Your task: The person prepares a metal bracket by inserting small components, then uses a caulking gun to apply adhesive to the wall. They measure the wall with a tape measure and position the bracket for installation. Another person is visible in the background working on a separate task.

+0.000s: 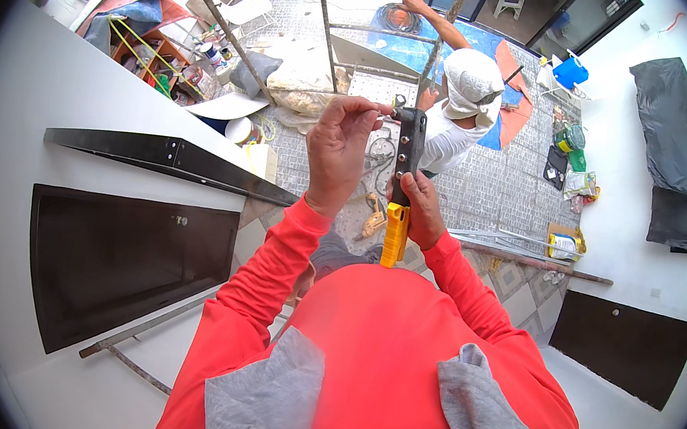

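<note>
Upright in front of my chest stands a hand riveter (410, 150), with a black bolted body and yellow handles. My right hand (424, 212) is closed around it where the black body meets the handles. My left hand (340, 149) is raised beside the tool's top end, thumb and forefinger pinched together at its nose. A thin, pale, pin-like piece appears between those fingertips, too small to make out clearly.
A co-worker in a white shirt and head cloth (469, 85) is beyond my hands, by a metal scaffold frame (327, 24). A yellow drill (373, 218) lies on the floor below. Black panels (129, 263) are set in the left wall. Metal bars (523, 254) lie at right.
</note>
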Demonstrator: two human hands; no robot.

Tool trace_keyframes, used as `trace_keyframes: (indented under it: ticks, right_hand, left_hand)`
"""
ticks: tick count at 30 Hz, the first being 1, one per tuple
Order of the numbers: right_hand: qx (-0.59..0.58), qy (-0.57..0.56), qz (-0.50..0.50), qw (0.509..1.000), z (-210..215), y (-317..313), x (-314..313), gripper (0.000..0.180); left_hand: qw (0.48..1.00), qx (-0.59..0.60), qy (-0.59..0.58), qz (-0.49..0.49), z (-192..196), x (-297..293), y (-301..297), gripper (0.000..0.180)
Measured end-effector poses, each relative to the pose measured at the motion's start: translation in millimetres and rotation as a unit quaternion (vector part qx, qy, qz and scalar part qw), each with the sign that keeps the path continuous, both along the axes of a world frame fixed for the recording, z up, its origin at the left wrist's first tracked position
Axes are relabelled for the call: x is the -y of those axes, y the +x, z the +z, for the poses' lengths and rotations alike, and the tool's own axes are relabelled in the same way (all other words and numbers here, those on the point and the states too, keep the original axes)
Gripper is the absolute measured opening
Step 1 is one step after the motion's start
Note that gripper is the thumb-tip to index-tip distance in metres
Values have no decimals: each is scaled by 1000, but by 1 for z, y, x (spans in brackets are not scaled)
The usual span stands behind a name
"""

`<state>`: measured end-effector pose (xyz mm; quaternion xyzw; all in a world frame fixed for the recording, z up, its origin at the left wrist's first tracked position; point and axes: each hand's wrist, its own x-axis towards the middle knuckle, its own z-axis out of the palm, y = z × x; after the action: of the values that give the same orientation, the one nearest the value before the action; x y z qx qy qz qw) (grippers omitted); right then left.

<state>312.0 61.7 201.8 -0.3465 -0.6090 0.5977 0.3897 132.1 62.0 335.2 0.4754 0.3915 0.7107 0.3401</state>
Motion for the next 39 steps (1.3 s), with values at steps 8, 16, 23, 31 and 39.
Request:
trace_keyframes:
  ticks: [8,16,23,31,39]
  right_hand:
    - [-100,-90,5,991,8,0,7,36]
    - [-213,-200,-9,956,29,-8,14,36]
    - [-187,-191,3,964,28,-9,18,37]
    - [-94,-130,-73,984,40,-30,23,34]
    - [-64,-69,36,995,45,-25,22,48]
  left_hand:
    - [999,-25,-12,-29,3,-12,4,12]
    - [997,-79,5,-2,-3,-15,5,10]
    - [993,-106,34,26,-14,-19,9,13]
    - [991,-130,-26,-18,-22,-18,8,41]
    - [974,-67,-165,-143,-26,6,11,119]
